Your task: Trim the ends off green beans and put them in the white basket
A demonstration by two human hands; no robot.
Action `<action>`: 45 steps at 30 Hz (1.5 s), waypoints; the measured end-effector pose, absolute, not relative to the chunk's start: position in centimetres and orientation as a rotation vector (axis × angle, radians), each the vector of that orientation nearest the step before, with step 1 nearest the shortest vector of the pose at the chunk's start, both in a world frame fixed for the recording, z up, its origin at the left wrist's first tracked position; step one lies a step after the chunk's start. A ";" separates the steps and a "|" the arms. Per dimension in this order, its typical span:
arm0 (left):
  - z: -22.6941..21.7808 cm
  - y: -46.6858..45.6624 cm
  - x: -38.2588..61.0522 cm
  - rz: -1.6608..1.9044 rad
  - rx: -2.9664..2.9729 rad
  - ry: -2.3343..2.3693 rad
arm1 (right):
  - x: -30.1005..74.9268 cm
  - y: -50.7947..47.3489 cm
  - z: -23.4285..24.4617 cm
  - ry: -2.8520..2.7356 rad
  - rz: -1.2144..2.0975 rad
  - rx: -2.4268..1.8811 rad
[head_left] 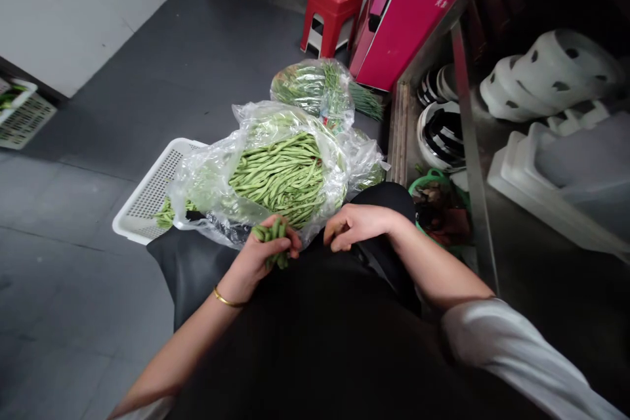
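A small bunch of green beans (273, 236) is in my left hand (256, 257), with the fingers wrapped round it and the thumb across. My right hand (358, 223) hovers a little to the right of it, apart from the bunch. Its fingers curl in toward the thumb, and whatever may be between them is hidden. Just beyond both hands lies an open clear plastic bag (207, 174) heaped with long green beans (280, 170). To its left stands a white perforated basket (140, 193), where some bean pieces (167, 213) show by the bag's edge.
Behind the beans lies another bag of greens (300, 88). A red stool (337, 3) stands near a pink cabinet (408, 20). At right, a metal shelf holds white tubs (546, 79), with a green basket (418, 184) below. Another white basket (29, 118) is at far left.
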State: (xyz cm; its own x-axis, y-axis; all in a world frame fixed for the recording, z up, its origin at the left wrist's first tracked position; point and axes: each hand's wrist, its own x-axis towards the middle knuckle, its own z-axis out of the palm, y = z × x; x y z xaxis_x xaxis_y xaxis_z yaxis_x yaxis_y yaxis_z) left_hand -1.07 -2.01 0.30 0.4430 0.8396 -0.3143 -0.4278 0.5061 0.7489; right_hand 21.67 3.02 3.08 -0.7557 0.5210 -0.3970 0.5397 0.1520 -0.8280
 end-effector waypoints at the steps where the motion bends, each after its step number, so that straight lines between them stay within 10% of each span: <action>1: 0.0 -1.8 -1.4 0.900 0.587 0.735 | 21.8 4.0 3.1 2.445 -1.402 1.200; 5: -0.5 -1.3 -1.7 0.930 0.501 0.741 | 18.2 6.6 0.9 2.637 -0.467 1.447; 12: 0.0 -1.4 -0.5 0.790 0.408 0.865 | 15.2 8.7 -1.9 2.747 -0.416 1.397; 20: -0.8 0.0 1.7 0.832 0.257 0.968 | 18.8 -0.8 1.7 3.175 -1.377 1.688; 25: -0.6 -0.7 2.2 0.871 0.385 1.004 | 19.2 -3.5 -0.9 2.200 -2.102 1.963; 30: 0.7 -1.7 1.7 0.861 0.653 1.014 | 21.4 -1.1 0.1 1.943 -2.082 1.411; 36: 1.2 -2.3 1.5 0.809 0.765 1.062 | 19.8 1.6 2.4 2.190 -2.328 1.726; 45: -1.2 -1.9 1.5 0.941 0.393 1.092 | 17.1 -1.4 2.0 3.344 -1.145 1.269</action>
